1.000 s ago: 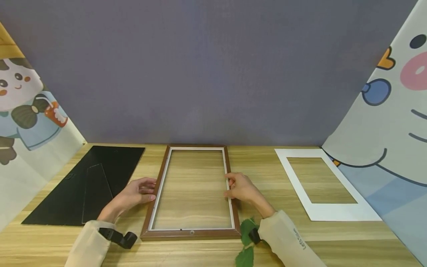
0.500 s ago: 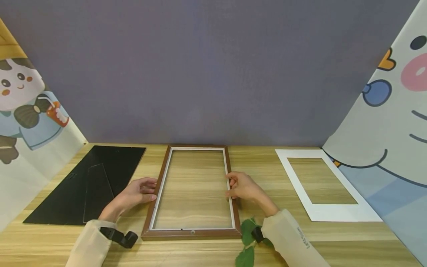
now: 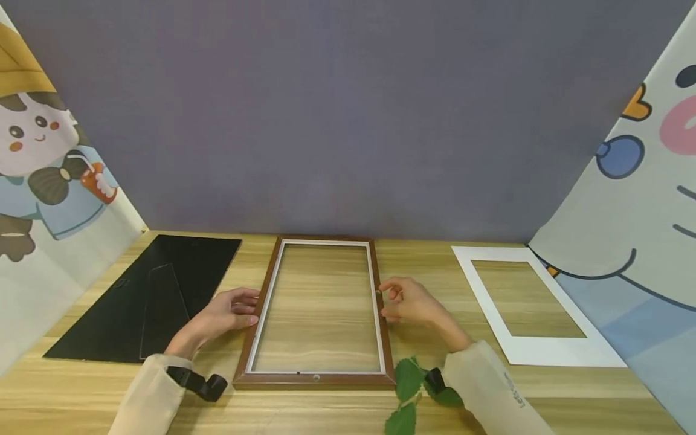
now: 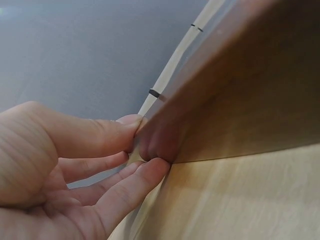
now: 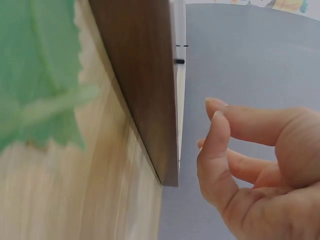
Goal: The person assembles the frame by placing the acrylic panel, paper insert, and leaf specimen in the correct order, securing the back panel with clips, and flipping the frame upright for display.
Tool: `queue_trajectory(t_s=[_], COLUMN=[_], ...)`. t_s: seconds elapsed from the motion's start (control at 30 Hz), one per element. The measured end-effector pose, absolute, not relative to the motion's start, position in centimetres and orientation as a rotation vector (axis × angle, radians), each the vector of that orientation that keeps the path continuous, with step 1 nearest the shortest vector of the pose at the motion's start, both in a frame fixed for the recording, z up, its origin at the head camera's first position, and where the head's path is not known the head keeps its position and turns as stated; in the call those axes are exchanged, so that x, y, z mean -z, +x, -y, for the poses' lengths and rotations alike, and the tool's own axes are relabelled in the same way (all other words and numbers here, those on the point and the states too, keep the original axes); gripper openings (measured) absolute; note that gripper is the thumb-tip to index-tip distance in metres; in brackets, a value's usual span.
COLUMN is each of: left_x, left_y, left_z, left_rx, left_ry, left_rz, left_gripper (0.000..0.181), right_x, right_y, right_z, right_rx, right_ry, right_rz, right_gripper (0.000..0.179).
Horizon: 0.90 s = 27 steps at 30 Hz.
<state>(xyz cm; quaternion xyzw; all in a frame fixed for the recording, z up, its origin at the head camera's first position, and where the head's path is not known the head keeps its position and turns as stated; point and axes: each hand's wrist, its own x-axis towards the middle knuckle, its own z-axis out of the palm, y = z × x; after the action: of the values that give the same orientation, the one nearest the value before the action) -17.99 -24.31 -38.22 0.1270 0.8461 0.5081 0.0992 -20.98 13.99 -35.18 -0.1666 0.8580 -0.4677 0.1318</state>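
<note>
A brown picture frame with a white inner lip lies flat at the middle of the wooden table. My left hand is at its left side; in the left wrist view the fingertips touch the outer wall. Beside the right side of the frame is my right hand, a little apart from it. The right wrist view shows its thumb and index finger bent towards each other, with nothing between them. A small dark tab sits on the inner lip.
Left of the frame lies a black backing board with an easel leg. A white mat with a rectangular opening lies at the right. Green leaves lie by the near right corner, partly under the right wrist. A grey wall stands behind.
My right hand has let go of the frame's right side and moved slightly right, away from it. The left hand stays at the left side. The head view has shifted a little.
</note>
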Motion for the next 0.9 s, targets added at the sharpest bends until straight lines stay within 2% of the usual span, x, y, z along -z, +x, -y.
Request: queue_trajectory(t_s=[0.53,0.9], left_x=[38.3,38.3], left_y=[-18.1,-18.2], left_z=[24.4,24.4], left_rx=[-1.512,-1.516], left_ry=[0.384,0.354], left_rz=[-2.489,-2.477], left_gripper=[0.057,0.058], right_x=[34.7,34.0], right_y=[-20.8,-20.3], right_z=[-17.1,-20.2], right_rx=[1.196,1.139], right_ry=[-0.486,-0.399], right_rz=[-2.676,-2.788], right_gripper=[0.039,0.042])
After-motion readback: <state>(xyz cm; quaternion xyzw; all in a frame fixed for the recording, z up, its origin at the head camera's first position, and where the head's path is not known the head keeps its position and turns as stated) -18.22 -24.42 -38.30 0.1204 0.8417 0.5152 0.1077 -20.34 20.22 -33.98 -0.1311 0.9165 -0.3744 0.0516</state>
